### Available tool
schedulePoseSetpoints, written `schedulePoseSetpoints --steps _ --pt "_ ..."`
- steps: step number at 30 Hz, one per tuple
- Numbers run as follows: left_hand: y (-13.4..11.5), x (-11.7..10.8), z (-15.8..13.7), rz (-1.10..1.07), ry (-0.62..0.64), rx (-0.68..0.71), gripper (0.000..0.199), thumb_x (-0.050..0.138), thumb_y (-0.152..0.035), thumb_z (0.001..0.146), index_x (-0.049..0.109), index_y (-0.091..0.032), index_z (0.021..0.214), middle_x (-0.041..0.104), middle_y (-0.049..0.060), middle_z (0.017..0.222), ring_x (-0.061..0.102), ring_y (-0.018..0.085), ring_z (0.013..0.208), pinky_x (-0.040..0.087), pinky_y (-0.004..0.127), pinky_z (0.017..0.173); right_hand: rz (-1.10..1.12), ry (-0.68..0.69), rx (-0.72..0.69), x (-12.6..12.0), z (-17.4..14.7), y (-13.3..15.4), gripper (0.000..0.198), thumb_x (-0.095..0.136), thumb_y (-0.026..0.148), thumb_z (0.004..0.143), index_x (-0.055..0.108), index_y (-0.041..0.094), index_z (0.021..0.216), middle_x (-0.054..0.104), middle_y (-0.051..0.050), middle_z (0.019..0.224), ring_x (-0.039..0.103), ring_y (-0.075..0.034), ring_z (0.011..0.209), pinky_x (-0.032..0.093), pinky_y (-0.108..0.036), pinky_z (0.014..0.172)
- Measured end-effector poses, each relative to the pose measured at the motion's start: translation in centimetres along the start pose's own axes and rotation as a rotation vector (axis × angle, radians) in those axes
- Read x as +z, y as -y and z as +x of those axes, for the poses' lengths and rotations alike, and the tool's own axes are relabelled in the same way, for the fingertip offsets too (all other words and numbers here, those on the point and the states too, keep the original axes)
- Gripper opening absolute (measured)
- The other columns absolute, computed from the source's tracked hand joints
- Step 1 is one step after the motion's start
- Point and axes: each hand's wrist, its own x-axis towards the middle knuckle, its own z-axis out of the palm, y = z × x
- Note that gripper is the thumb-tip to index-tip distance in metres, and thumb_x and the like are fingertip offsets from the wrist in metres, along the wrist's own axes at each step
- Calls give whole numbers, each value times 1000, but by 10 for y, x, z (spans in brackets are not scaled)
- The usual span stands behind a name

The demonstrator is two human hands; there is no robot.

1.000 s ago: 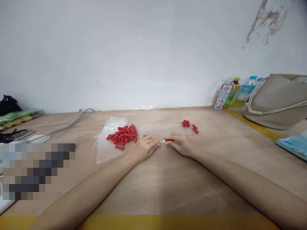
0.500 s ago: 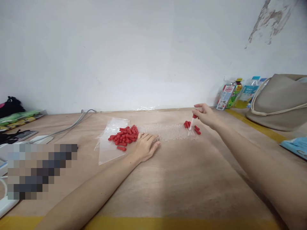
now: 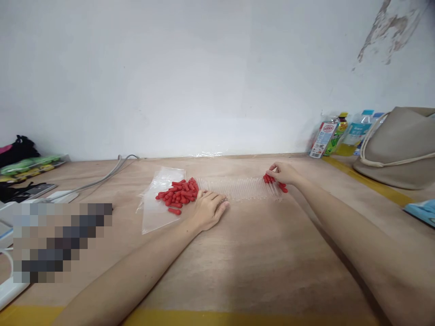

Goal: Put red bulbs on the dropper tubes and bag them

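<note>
A row of clear dropper tubes (image 3: 244,188) lies side by side on the table. My left hand (image 3: 208,209) rests flat over the row's left end, fingers stretched out. To its left is a heap of red rubber bulbs (image 3: 180,192), partly on a clear plastic bag (image 3: 158,219). At the row's right end, the fingertips of my right hand (image 3: 280,173) are pinched on the red bulb end of a dropper (image 3: 268,178), low among other red-capped droppers. Its tube cannot be told apart from those around it. More red bulbs (image 3: 283,187) show just below this hand.
Grey cables (image 3: 113,171) and a white power strip (image 3: 64,197) lie at left. A drink carton (image 3: 323,140), bottles (image 3: 355,136) and a beige bag (image 3: 397,149) stand at back right. A blue packet (image 3: 423,210) lies at the right edge. The wall is behind.
My right hand has come down with the red-capped dropper, from above the row to its right end. The left hand stays in place on the tubes. The view has shifted slightly.
</note>
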Motion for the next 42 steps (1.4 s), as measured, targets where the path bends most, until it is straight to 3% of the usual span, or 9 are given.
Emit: schedulePoseSetpoints --steps 4,8,11,17,22,24,26,30,42 --pt "0 1 0 8 -11 -9 29 35 -33 89 59 -18 97 64 5 92 52 18 87 29 37 84 -98 -62 132 -7 -1 -11 30 50 41 75 62 14 85 65 -9 82 59 -18 73 38 -23 56" --pt "0 2 1 29 -27 -12 29 36 -34 88 59 -18 96 63 5 91 50 19 89 30 36 81 -147 41 274 -10 -6 -22 32 58 43 66 64 12 62 62 -10 61 58 -21 61 38 -26 51" --pt "-1 2 1 50 -39 -24 27 37 -34 88 59 -18 92 62 5 91 48 20 89 31 36 80 -142 126 376 -4 -9 -22 33 61 45 63 63 12 59 59 -7 55 56 -19 55 38 -25 47" --pt "-1 3 1 119 -90 -119 17 42 -28 84 55 -18 80 59 4 87 47 20 87 31 35 77 -130 67 389 -6 -11 -13 25 57 35 66 63 12 58 57 -7 51 56 -19 52 38 -27 46" --pt "5 7 4 173 -129 -246 13 46 -27 79 55 -19 83 56 5 89 45 22 88 32 35 76 -58 -132 194 -10 -39 24 34 39 42 81 62 17 78 64 -7 76 59 -18 73 38 -25 59" --pt "9 8 9 191 -132 -286 14 47 -28 78 55 -20 85 55 6 89 45 23 88 33 36 77 101 -275 -66 1 -63 46 28 42 39 82 59 17 82 64 -6 79 58 -16 72 39 -25 62" --pt "12 10 17 220 -129 -329 17 47 -30 77 56 -20 87 55 6 89 44 24 90 33 36 79 125 -304 -320 16 -88 66 23 47 38 81 58 18 79 64 -4 78 57 -17 75 38 -28 70" --pt "20 15 39 315 -76 -449 25 47 -35 75 59 -17 89 53 10 94 44 26 94 31 38 84 67 -329 -608 42 -119 85 21 50 35 82 59 17 91 64 -6 80 54 -19 79 35 -33 76" --pt "30 27 75 309 92 -693 38 50 -37 70 65 -6 86 51 22 104 43 35 101 28 44 86 42 -337 -648 45 -119 83 23 48 34 84 61 18 95 63 -6 78 52 -20 78 34 -34 72"
